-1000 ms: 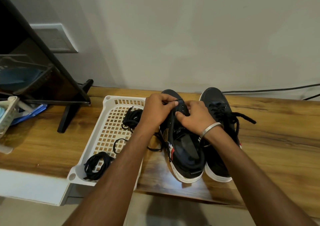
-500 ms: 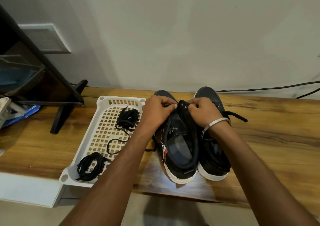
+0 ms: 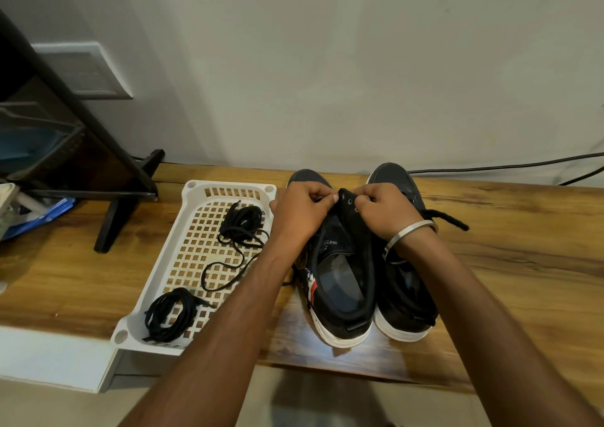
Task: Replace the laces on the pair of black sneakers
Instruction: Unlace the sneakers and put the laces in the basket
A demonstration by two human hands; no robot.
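Head view: you are working at a wooden tabletop (image 3: 510, 263) set against a pale wall. Your left hand (image 3: 302, 212) is curling its fingers and pinching the left edge of the eyelet flap on the near black sneaker (image 3: 340, 282). Your right hand (image 3: 385, 209), wearing a metal bangle (image 3: 408, 233) at the wrist, is pinching the opposite edge of the same flap, by its eyelets. That sneaker is sitting heel toward you, touching the second black sneaker (image 3: 407, 312) on its right, whose black lace (image 3: 447, 219) is trailing out past your right wrist. Just left of the pair, a white lattice tray (image 3: 192, 230) is holding two bundles of black laces (image 3: 242, 224), one at the far end, one at the near corner. A dark stand (image 3: 114, 227) is resting further left.
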